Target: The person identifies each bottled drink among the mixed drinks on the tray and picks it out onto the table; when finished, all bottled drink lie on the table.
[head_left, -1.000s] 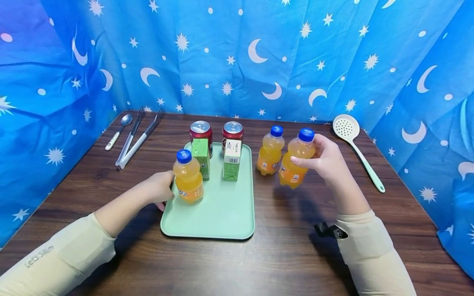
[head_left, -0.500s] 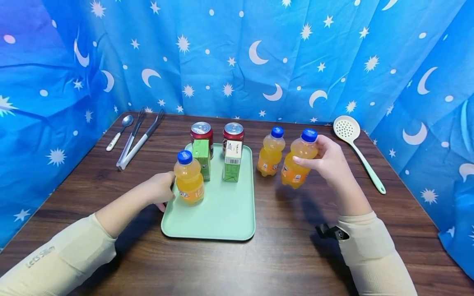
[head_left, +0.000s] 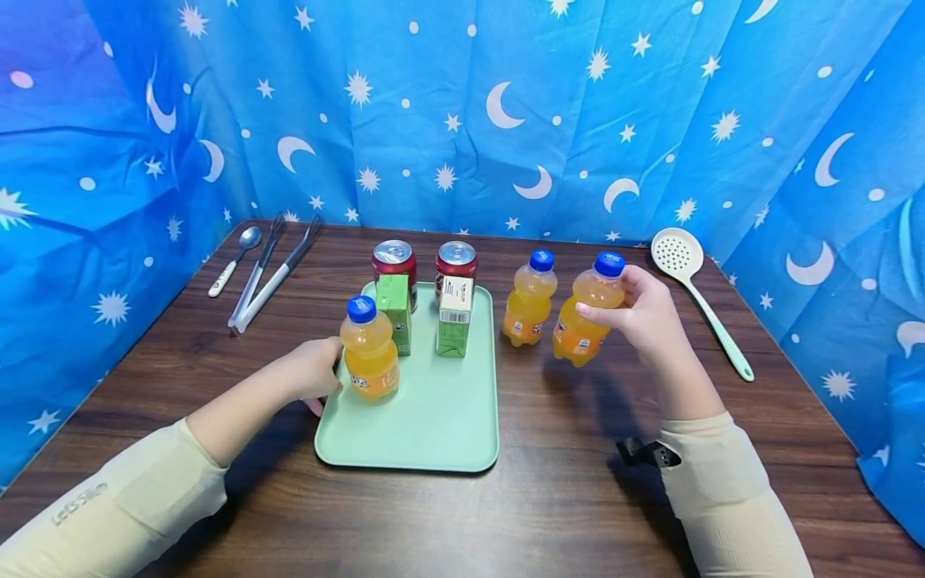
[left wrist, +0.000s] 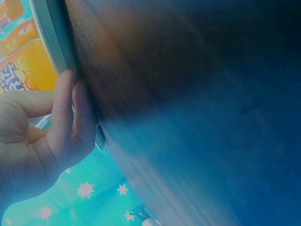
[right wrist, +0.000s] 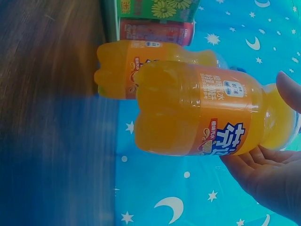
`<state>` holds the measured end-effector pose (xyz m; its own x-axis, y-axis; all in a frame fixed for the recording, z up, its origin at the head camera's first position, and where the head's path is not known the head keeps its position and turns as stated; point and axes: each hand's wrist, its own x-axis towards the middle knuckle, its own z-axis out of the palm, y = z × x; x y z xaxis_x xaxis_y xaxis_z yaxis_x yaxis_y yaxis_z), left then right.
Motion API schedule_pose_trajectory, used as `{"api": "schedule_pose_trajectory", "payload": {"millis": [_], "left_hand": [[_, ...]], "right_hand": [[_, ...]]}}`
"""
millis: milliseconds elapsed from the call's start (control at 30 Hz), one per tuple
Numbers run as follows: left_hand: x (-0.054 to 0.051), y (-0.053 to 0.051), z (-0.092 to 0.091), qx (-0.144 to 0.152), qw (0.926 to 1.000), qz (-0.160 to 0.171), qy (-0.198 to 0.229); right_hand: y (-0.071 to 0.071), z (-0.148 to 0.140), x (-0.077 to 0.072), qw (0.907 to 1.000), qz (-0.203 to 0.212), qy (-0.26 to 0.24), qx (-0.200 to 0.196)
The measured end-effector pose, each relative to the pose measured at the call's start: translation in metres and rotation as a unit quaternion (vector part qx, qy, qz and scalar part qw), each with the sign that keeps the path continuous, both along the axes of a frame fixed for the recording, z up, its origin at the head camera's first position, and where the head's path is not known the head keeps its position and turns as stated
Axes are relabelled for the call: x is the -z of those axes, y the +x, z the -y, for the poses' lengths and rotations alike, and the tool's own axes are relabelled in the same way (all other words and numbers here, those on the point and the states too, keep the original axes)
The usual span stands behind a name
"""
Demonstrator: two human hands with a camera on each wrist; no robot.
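Observation:
My left hand [head_left: 315, 371] grips the left rim of a light green tray [head_left: 433, 433]; in the left wrist view its fingers [left wrist: 63, 106] lie against the tray's edge. On the tray stand an orange soda bottle [head_left: 372, 365] with a blue cap, close to that hand, and two green drink cartons [head_left: 393, 309] [head_left: 453, 333]. My right hand [head_left: 643, 309] holds a second soda bottle [right wrist: 188, 110] round its upper part, thumb in front, slightly tilted and lifted off the table. A third soda bottle [head_left: 527, 309] stands upright between it and the tray.
Two red soda cans [head_left: 393, 261] [head_left: 457, 261] stand behind the cartons, their bases hidden. A spoon [head_left: 237, 261] and metal tongs [head_left: 275, 277] lie at the back left of the brown table [head_left: 433, 522]. A slotted skimmer [head_left: 697, 297] lies at the right.
My right hand has drifted slightly to the right with the soda bottle, widening the gap to the standing one. My left hand stays at the tray's rim.

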<state>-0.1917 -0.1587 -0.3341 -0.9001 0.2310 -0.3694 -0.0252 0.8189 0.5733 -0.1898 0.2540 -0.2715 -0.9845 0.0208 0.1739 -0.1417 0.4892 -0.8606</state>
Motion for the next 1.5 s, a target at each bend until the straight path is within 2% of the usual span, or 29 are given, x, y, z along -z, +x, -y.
{"api": "schedule_pose_trajectory", "payload": {"millis": [900,1500], "left_hand": [[0.0,0.001,0.0,-0.003,1.0,0.004,0.0],[-0.002,0.001,-0.001,-0.007,1.0,0.001,-0.002]], "right_hand": [[-0.011,-0.01,0.012,0.9993,0.021,0.005,0.032],[-0.019,-0.014,0.021,0.999,0.023,-0.021,0.031]]}}
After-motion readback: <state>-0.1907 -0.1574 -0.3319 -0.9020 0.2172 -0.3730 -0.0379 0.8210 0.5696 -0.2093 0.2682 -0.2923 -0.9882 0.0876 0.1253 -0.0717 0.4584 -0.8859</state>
